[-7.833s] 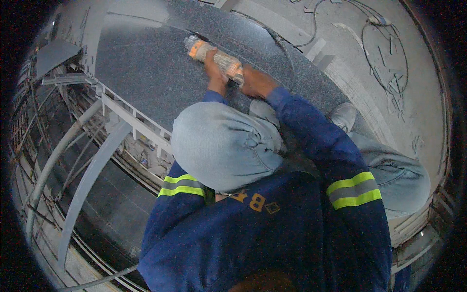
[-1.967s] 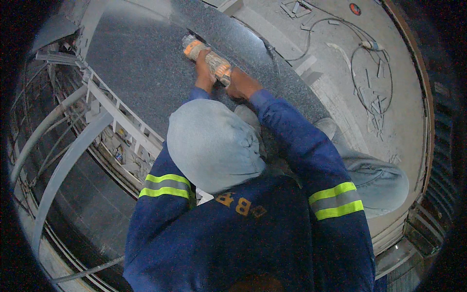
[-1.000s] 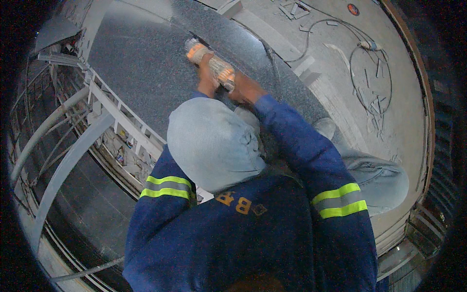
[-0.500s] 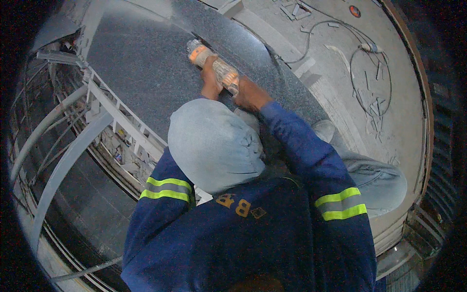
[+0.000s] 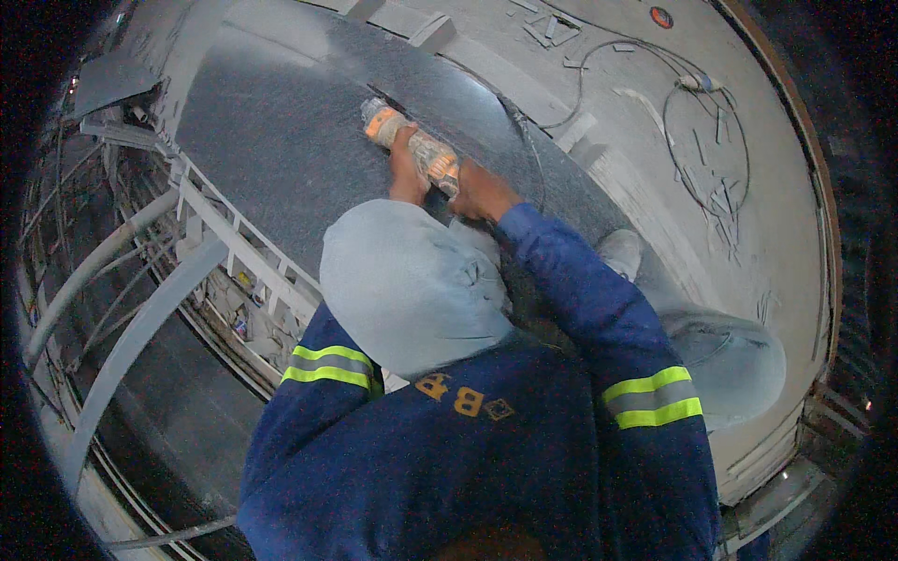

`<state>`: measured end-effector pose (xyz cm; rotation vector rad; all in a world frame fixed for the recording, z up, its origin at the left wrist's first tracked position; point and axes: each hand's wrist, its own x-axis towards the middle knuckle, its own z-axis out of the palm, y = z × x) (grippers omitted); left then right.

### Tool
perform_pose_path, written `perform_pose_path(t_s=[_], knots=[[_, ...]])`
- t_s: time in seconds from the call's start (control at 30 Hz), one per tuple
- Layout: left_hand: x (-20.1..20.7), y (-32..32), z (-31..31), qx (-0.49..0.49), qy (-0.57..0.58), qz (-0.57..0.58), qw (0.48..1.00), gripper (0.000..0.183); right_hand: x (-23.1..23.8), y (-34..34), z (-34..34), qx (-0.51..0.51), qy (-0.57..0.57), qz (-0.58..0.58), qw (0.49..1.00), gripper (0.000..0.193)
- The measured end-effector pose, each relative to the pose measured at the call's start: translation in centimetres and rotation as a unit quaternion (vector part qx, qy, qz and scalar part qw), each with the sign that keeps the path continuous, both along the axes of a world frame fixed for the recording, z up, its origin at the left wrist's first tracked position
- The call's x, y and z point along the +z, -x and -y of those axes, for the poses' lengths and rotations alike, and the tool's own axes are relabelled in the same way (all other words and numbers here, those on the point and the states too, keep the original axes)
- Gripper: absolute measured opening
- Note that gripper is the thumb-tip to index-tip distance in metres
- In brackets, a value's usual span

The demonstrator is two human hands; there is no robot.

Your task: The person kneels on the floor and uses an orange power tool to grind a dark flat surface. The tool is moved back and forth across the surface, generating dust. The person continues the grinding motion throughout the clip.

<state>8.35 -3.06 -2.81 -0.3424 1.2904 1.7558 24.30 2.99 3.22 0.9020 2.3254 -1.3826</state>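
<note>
A dust-coated orange and grey angle grinder (image 5: pixel 432 157) lies slantwise over a dark speckled stone slab (image 5: pixel 271 131), its head toward the far left. My left hand (image 5: pixel 406 168) is closed around the middle of its body. At the rear end, my right hand (image 5: pixel 482 191) wraps around the tool. Beside the grinder's head, a dark line runs along the slab. I cannot make out the disc. My bent left knee (image 5: pixel 402 280), in pale dusty cloth, stands just nearer than the hands and covers part of the left forearm.
A cable (image 5: pixel 655 58) with a connector loops over the dusty floor at the right, among several thin offcuts (image 5: pixel 722 201). A small orange disc (image 5: pixel 661 17) lies far right. Metal framing (image 5: pixel 248 238) and a curved grey bar (image 5: pixel 140 346) border the slab's left.
Both hands keep their grip on the grinder, which stays almost in place on the slab. The whole view has shifted slightly. A cable now shows more plainly right of the right hand.
</note>
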Motion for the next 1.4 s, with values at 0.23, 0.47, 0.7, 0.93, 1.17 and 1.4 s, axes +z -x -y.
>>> perform_pose_path(t_s=[0.23, 0.47, 0.7, 0.93, 1.17, 1.4], knots=[[-1.9, 0.0, 0.1, -0.001, -0.007, -0.002, 1.000, 0.027, -0.9, -0.8, 0.4, -0.008, -0.001, -0.007, 1.000, 0.051], [-2.4, 2.7, 0.0, -0.026, 0.005, -0.026, 0.999, 0.036, -3.7, 2.8, 0.0, -0.021, 0.035, -0.008, 0.999, 0.057], [-1.6, 0.7, 0.2, 0.011, 0.001, -0.026, 1.000, 0.038, -1.8, 0.6, 0.0, 0.003, 0.025, -0.030, 0.999, 0.058], [0.1, -1.4, 0.0, 0.016, 0.016, -0.002, 1.000, 0.038, 0.7, -1.6, 0.0, -0.009, 0.024, -0.006, 1.000, 0.058], [-2.6, 2.2, -0.2, -0.013, 0.000, -0.029, 1.000, 0.036, -2.9, 2.3, -0.5, -0.005, 0.057, 0.022, 0.998, 0.054], [-2.5, 3.2, 0.1, -0.024, -0.011, 0.007, 1.000, 0.035, -1.1, 2.8, -0.6, 0.009, 0.037, 0.018, 0.999, 0.056]])
